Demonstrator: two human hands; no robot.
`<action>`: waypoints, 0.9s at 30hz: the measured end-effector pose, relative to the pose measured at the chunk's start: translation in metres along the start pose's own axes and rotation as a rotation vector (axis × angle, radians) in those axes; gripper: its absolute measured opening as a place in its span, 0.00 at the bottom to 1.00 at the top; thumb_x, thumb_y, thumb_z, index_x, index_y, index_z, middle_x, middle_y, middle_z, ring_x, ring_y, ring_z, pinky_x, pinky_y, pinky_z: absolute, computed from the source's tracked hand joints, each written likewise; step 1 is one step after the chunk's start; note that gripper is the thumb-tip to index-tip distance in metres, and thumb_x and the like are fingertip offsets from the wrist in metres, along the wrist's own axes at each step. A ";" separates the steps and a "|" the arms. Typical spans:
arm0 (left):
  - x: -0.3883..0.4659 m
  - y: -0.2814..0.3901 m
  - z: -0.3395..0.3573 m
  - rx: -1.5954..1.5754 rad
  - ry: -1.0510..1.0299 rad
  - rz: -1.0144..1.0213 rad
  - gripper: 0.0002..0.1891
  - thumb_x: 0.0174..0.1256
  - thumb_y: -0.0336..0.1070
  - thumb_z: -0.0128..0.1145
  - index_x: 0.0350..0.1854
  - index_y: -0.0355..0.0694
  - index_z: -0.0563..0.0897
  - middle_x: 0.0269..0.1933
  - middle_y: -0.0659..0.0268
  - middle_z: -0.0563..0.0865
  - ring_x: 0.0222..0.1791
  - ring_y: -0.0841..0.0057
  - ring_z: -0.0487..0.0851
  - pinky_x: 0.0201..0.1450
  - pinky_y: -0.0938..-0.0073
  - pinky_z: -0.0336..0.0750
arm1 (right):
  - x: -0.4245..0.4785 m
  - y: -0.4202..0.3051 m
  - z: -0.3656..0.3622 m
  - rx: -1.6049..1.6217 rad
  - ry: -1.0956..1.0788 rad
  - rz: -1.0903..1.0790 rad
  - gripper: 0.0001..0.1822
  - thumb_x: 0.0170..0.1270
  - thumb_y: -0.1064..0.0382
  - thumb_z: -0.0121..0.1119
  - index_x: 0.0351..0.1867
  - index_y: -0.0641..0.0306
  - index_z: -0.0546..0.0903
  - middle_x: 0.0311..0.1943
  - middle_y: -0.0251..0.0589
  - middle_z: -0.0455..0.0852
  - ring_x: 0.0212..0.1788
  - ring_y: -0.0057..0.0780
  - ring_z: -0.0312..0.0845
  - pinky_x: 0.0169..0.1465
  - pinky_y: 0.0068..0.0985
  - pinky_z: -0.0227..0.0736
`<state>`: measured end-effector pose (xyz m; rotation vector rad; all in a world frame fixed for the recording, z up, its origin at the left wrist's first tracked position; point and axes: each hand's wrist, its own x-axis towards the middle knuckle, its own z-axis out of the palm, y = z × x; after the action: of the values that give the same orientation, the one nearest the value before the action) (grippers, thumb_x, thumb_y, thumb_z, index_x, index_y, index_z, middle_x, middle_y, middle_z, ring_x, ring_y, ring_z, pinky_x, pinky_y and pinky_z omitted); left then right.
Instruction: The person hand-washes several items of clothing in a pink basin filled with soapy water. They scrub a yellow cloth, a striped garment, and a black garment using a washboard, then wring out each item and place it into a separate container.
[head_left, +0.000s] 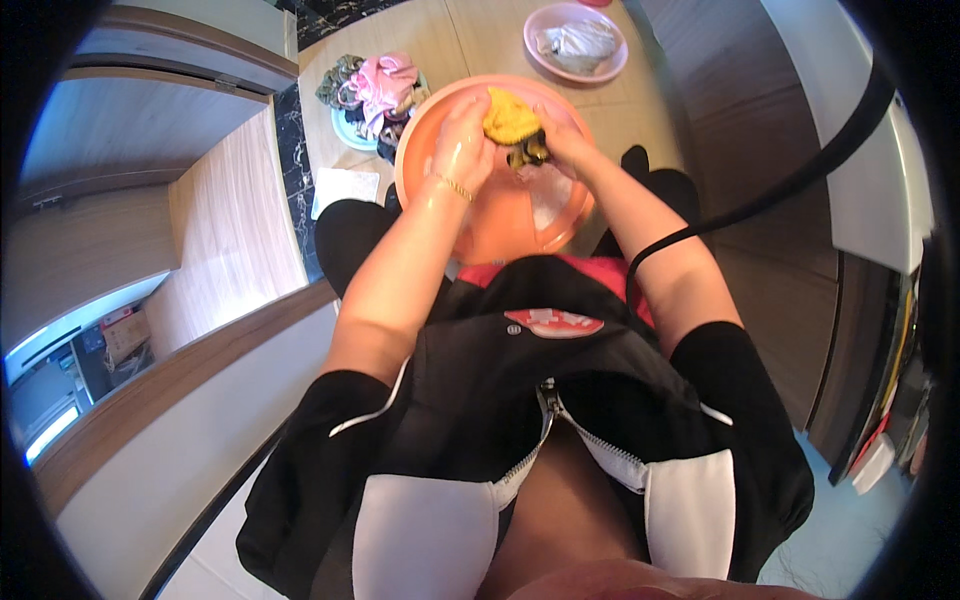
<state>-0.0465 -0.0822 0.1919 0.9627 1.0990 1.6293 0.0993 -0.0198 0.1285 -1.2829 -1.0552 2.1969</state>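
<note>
Between my two hands, over an orange plastic basin (424, 161), is a small wet-looking cloth item, yellow with a dark patterned part hanging below; its exact kind is unclear. My left hand (463, 142), wet and with a gold-coloured bracelet at the wrist, grips the left side of the yellow cloth (510, 116). On the other side my right hand (564, 139) holds its right edge and the dark part. Whitish suds or water show in the basin's lower right, beneath my right forearm.
Left of the basin stands a light-blue basin (351, 133) heaped with clothes (382, 79). A pink basin (531, 45) with a whitish cloth (577, 45) sits at the upper right. A white sheet-like item (345, 191) lies on the floor by my knee. A black strap (780, 195) crosses above my right arm.
</note>
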 end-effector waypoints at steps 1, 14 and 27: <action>0.006 0.002 0.001 -0.102 0.038 -0.162 0.10 0.66 0.35 0.50 0.45 0.35 0.75 0.41 0.65 0.80 0.44 0.77 0.78 0.47 0.77 0.73 | -0.007 -0.006 0.004 0.037 0.003 0.018 0.29 0.69 0.41 0.33 0.46 0.64 0.75 0.30 0.40 0.84 0.24 0.27 0.78 0.30 0.22 0.73; -0.022 0.008 0.018 0.795 -0.365 -0.253 0.39 0.58 0.40 0.57 0.66 0.29 0.51 0.51 0.49 0.78 0.53 0.70 0.76 0.54 0.75 0.70 | -0.038 -0.011 0.015 0.329 -0.067 0.128 0.14 0.57 0.51 0.62 0.39 0.55 0.78 0.32 0.31 0.80 0.35 0.22 0.75 0.38 0.22 0.76; -0.003 0.048 -0.019 1.346 -0.684 0.690 0.41 0.44 0.35 0.65 0.65 0.47 0.60 0.64 0.57 0.65 0.63 0.56 0.64 0.60 0.61 0.67 | -0.066 -0.073 0.023 -0.083 -0.318 0.096 0.11 0.53 0.61 0.64 0.37 0.58 0.77 0.32 0.29 0.80 0.32 0.16 0.76 0.27 0.13 0.68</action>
<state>-0.0752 -0.0984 0.2317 2.7387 1.3677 0.6291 0.1102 -0.0246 0.2288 -1.0581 -1.2347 2.5135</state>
